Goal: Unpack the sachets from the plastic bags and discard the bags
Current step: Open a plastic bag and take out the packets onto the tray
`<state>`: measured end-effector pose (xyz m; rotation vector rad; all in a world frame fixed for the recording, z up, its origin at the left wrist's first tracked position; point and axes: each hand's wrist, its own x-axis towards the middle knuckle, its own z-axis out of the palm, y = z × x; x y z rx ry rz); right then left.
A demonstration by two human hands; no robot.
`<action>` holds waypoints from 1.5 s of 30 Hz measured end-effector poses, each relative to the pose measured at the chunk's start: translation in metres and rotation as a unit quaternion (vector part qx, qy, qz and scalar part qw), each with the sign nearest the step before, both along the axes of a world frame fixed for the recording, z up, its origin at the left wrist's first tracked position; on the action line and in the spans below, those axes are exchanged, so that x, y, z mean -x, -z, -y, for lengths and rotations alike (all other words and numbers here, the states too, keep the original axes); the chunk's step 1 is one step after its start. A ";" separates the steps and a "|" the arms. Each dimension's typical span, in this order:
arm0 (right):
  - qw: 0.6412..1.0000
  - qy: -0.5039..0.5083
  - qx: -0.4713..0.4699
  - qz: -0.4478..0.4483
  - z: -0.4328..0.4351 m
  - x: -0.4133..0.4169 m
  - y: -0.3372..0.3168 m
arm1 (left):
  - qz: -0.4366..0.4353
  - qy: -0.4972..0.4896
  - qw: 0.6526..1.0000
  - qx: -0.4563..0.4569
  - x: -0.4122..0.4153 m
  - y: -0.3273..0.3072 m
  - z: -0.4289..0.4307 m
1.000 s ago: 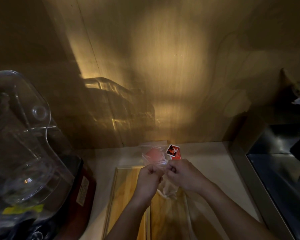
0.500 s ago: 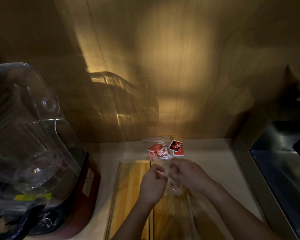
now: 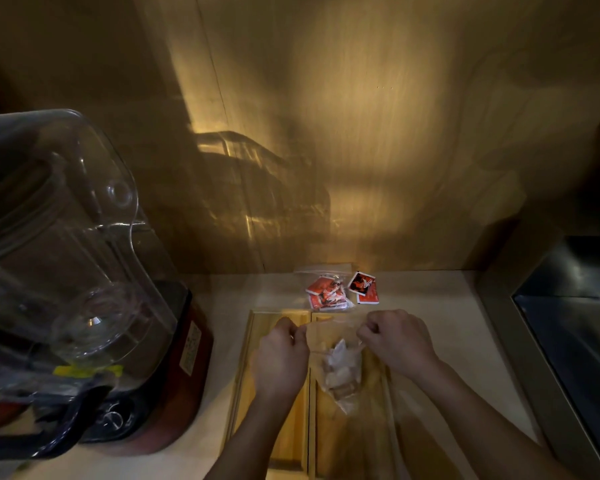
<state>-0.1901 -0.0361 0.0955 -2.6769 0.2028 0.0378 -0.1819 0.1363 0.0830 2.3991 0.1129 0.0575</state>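
A small clear plastic bag (image 3: 340, 372) with pale sachets inside hangs between my hands above the wooden tray. My left hand (image 3: 283, 355) pinches the bag's left top edge and my right hand (image 3: 397, 341) pinches its right top edge, so the mouth is stretched wide. Behind them on the counter lies a second clear bag (image 3: 328, 292) holding several red sachets. Two loose red sachets (image 3: 363, 287) lie just to its right.
A wooden tray (image 3: 291, 427) lies on the beige counter (image 3: 440, 306) under my hands. A blender with a clear jug (image 3: 59, 244) on a red base (image 3: 187, 358) stands at the left. A dark steel sink (image 3: 575, 334) is at the right. A wooden wall rises behind.
My hands have pulled apart and come a little toward me, stretching the clear bag's mouth wide. The bag of red sachets behind them is now uncovered.
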 end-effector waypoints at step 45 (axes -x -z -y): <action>0.869 -0.033 -0.445 -0.213 0.021 0.050 0.077 | -0.226 0.127 0.953 0.160 0.043 0.072 -0.016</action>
